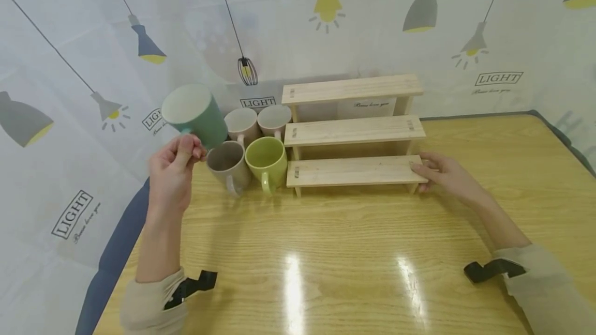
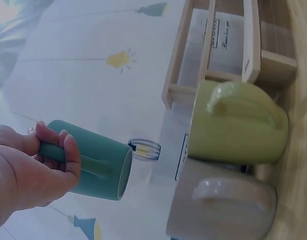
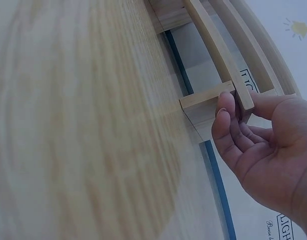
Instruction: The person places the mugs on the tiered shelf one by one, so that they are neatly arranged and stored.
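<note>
A green mug [image 1: 205,120] is held up by its handle in my left hand [image 1: 172,169], above the other mugs. In the left wrist view the fingers curl round the handle of that green mug [image 2: 101,162]. My right hand [image 1: 449,176] grips the right end of the lowest board of a three-tier wooden shelf [image 1: 354,170], thumb on top and fingers below. The right wrist view shows the same hand [image 3: 273,145] pinching the board's end. Left of the shelf stand a yellow-green mug [image 1: 274,162] and a grey-brown mug [image 1: 225,162], handles toward me.
Behind those mugs stand two pale pinkish mugs [image 1: 242,124], close to the shelf's left side. A wood-grain table [image 1: 344,231] carries everything. A white cloth [image 1: 288,25] printed with lamps hangs along the back and sides.
</note>
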`<state>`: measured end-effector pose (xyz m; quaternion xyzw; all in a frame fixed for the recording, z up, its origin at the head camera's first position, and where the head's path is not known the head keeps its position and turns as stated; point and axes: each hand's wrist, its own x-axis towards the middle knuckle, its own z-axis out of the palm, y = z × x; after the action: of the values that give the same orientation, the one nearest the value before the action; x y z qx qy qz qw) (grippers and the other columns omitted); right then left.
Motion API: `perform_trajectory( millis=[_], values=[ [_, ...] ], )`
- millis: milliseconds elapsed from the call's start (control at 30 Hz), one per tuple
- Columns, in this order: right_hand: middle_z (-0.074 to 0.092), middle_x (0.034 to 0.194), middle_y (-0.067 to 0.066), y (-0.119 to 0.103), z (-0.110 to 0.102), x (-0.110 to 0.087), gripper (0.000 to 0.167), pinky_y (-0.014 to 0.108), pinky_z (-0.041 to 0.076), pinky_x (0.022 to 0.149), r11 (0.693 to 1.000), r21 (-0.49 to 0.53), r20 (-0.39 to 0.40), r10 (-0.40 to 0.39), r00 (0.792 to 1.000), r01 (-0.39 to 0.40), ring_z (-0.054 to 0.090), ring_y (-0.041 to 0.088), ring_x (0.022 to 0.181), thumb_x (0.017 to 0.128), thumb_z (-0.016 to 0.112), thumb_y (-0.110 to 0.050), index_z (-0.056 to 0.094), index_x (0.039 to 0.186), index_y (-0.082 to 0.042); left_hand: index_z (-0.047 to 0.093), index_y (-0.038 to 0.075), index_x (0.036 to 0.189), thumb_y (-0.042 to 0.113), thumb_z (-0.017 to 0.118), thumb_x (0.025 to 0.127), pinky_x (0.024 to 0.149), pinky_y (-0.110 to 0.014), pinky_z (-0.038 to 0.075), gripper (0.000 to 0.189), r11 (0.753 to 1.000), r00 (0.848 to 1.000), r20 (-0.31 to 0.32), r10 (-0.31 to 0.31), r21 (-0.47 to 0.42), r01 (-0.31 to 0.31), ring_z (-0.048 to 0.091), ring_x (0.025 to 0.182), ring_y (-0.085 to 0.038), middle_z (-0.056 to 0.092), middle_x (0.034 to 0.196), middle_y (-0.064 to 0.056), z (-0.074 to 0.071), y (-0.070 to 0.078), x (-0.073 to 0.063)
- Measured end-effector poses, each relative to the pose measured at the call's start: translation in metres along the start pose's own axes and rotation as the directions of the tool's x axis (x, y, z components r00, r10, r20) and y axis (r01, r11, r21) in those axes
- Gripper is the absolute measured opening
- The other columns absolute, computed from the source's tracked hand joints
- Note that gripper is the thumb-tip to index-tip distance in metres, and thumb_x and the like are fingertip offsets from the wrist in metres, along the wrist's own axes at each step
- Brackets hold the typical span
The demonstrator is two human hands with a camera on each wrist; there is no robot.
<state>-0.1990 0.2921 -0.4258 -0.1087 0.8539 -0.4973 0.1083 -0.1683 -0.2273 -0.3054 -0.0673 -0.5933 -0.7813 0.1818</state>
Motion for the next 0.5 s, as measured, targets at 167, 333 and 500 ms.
perform_trajectory(
  millis=[167,333,500],
  values=[
    [0.053,0.132,0.037,0.0,0.0,-0.001,0.076,0.022,0.055,0.079,1.0,-0.007,-0.004,0.017,1.0,-0.017,0.07,0.021,0.082,0.106,0.053,-0.034,0.016,0.154,0.012,0.065,0.002,0.083,0.013,0.054,0.102,0.071,-0.022,0.051,0.025,1.0,0.998,0.056,0.011,-0.006,-0.01,0.056,0.073,-0.015,0.056,0.075,-0.005,0.024,0.002,0.003],
    [0.05,0.134,0.038,-0.001,0.0,-0.001,0.076,0.023,0.055,0.079,1.0,0.002,-0.003,0.013,1.0,-0.013,0.07,0.02,0.082,0.107,0.053,-0.033,0.015,0.154,0.012,0.065,0.005,0.083,0.012,0.053,0.103,0.071,-0.022,0.05,0.024,1.0,0.996,0.093,0.015,0.011,-0.016,0.055,0.074,-0.014,0.055,0.075,-0.003,0.047,0.001,0.005],
    [0.051,0.133,0.037,-0.001,0.001,-0.001,0.075,0.023,0.055,0.079,1.0,0.012,0.0,0.009,1.0,-0.009,0.069,0.02,0.082,0.107,0.053,-0.032,0.015,0.155,0.012,0.063,0.002,0.087,0.016,0.054,0.103,0.073,-0.023,0.05,0.024,0.998,0.989,0.146,0.006,0.061,-0.015,0.054,0.077,-0.015,0.054,0.073,-0.002,0.07,-0.001,0.005]
  ],
)
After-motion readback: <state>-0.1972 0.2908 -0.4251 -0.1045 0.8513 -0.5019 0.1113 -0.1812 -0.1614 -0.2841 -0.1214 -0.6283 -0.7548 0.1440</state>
